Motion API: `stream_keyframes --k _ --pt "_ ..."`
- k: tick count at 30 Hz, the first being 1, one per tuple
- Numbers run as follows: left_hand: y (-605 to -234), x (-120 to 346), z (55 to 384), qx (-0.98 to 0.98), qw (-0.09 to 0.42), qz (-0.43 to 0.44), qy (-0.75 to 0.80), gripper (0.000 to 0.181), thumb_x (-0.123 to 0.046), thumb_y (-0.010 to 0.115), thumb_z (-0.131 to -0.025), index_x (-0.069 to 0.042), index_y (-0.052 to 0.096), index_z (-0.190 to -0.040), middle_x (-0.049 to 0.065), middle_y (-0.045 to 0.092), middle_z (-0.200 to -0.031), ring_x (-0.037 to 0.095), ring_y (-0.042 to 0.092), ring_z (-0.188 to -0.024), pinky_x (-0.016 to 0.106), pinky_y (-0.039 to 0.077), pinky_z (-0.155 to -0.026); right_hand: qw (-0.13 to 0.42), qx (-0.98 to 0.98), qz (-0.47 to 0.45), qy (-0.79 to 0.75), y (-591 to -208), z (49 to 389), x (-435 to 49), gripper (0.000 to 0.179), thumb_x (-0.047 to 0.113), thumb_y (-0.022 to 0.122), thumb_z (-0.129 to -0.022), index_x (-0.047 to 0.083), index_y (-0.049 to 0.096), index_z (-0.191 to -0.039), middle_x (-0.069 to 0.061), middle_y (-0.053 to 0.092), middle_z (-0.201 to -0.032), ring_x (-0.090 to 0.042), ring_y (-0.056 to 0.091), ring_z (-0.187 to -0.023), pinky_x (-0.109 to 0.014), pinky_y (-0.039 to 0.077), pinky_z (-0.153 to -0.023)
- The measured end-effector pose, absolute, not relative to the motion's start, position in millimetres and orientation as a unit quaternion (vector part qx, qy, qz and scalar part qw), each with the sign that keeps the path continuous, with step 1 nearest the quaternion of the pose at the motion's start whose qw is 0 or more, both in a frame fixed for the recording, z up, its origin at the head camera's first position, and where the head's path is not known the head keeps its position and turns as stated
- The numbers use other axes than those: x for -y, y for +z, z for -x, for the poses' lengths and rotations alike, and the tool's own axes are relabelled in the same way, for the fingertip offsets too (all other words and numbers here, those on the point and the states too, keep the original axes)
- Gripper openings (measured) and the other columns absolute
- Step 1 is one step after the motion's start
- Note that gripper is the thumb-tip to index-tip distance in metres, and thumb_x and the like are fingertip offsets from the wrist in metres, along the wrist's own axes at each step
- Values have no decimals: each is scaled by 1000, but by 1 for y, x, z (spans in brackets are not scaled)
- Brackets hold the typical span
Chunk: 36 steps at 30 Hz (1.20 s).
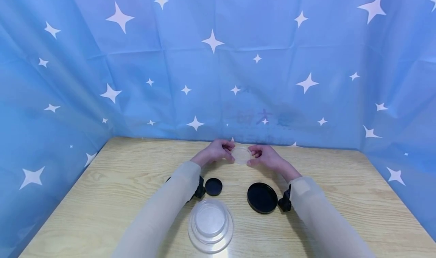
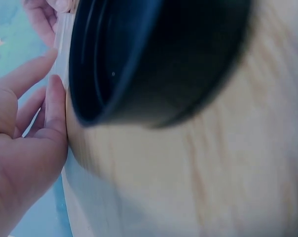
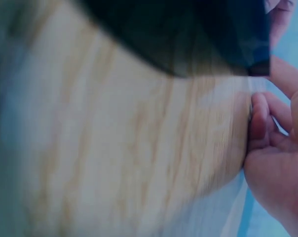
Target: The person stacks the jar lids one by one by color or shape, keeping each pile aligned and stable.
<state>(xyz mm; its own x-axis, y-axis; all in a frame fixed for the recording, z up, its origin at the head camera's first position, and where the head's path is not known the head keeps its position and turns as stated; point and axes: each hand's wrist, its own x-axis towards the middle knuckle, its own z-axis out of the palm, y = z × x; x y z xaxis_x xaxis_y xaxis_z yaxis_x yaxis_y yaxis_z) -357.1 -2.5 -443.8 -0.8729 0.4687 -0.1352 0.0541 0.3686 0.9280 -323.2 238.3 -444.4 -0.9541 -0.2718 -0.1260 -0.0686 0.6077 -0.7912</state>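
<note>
A small clear round dish (image 1: 241,156) lies near the back edge of the table, between both hands. My left hand (image 1: 217,151) pinches its left rim with thumb and fingers, and my right hand (image 1: 267,158) pinches the right rim. In the left wrist view, a sliver of the clear dish (image 2: 64,37) shows past the left hand (image 2: 28,133), partly hidden by a black round dish (image 2: 188,69). The right wrist view has the right hand (image 3: 279,143) at its right edge, below a dark, blurred round dish (image 3: 188,39).
Nearer on the wooden table (image 1: 119,197) stand a small black round dish (image 1: 213,187), by the left wrist, and a larger one (image 1: 262,198), by the right wrist. Stacked clear round dishes (image 1: 210,221) stand in front. A blue starred curtain (image 1: 190,61) hangs behind.
</note>
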Motion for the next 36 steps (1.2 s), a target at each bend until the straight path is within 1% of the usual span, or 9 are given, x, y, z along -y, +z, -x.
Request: stream_keyframes --k 7,13,19,22,27,30,33,36 --pt "-439 4 357 -812 188 -168 526 61 6 83 -79 2 62 -136 10 65 -119 21 62 -105 29 52 -92 114 -892 101 -425 -441 323 -235 60 14 78 -91 -5 54 -143 -15 61 -120 -27 55 -103 -39 47 -89" --pt "-439 1 356 -813 182 -185 521 61 6 83 -79 4 61 -136 12 65 -118 22 61 -103 28 52 -91 111 -893 99 -425 -439 320 -237 59 14 78 -91 -5 55 -142 -15 61 -119 -27 54 -101 -39 47 -89" --pt "-441 0 356 -815 183 -186 518 61 4 83 -79 3 61 -136 11 64 -118 21 60 -103 28 51 -90 111 -892 101 -427 -440 319 -238 59 14 79 -91 -6 54 -141 -15 60 -117 -27 54 -101 -40 47 -89" --pt "-440 1 355 -815 181 -187 518 60 3 83 -80 2 61 -136 11 63 -118 22 59 -103 28 52 -88 109 -889 98 -435 -440 319 -238 61 14 80 -90 -6 54 -142 -14 60 -116 -27 54 -100 -39 47 -88" --pt "-439 3 354 -810 182 -191 525 58 2 82 -82 1 61 -137 12 61 -119 23 58 -104 27 53 -79 110 -884 96 -444 -438 319 -237 63 15 81 -90 -6 53 -143 -14 60 -114 -26 54 -98 -36 48 -83" --pt "-439 5 353 -802 187 -189 535 58 1 81 -83 0 61 -137 13 60 -120 22 59 -102 27 54 -75 108 -883 98 -447 -437 317 -237 62 14 80 -91 -6 53 -143 -15 60 -114 -27 56 -100 -35 50 -83" --pt "-438 7 351 -796 193 -184 543 59 -1 81 -84 -1 60 -139 12 60 -122 21 61 -97 28 55 -71 103 -881 100 -451 -438 316 -238 63 14 79 -91 -5 52 -145 -17 61 -118 -29 59 -105 -35 52 -83" --pt "-436 11 348 -797 195 -182 542 60 -5 81 -85 -4 60 -141 11 59 -124 20 63 -89 29 55 -70 103 -877 102 -459 -437 314 -236 64 15 79 -91 -4 51 -146 -19 60 -123 -32 60 -109 -35 54 -83"
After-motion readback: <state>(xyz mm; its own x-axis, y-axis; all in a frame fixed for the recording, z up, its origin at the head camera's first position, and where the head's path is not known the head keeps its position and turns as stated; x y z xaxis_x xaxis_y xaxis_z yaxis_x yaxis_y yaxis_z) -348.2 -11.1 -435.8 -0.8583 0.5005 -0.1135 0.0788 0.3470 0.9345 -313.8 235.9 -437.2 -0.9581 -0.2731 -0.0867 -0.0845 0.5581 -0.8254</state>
